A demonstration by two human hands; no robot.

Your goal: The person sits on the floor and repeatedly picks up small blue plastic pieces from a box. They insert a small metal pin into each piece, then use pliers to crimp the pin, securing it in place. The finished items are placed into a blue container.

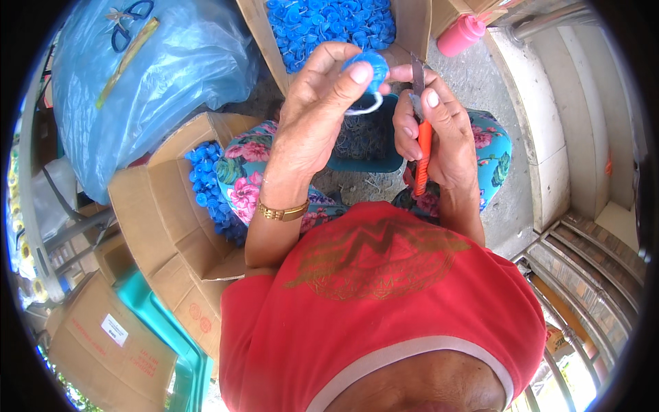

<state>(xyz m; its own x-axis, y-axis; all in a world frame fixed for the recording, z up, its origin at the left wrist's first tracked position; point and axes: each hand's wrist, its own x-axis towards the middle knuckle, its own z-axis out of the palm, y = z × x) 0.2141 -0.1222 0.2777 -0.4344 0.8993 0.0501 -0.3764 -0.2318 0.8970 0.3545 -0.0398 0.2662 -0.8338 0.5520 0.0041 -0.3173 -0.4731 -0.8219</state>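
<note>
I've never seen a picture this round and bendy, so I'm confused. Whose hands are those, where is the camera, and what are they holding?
The camera sits on a person's head and looks down, so the picture curves. You see their red shirt and their own hands. The left hand holds a blue bottle cap with a white ring. The right hand grips an orange-handled knife, its blade up beside the cap. Ahead, a cardboard box is full of blue caps; another box with caps lies at the left. A pink bottle stands behind.
</note>
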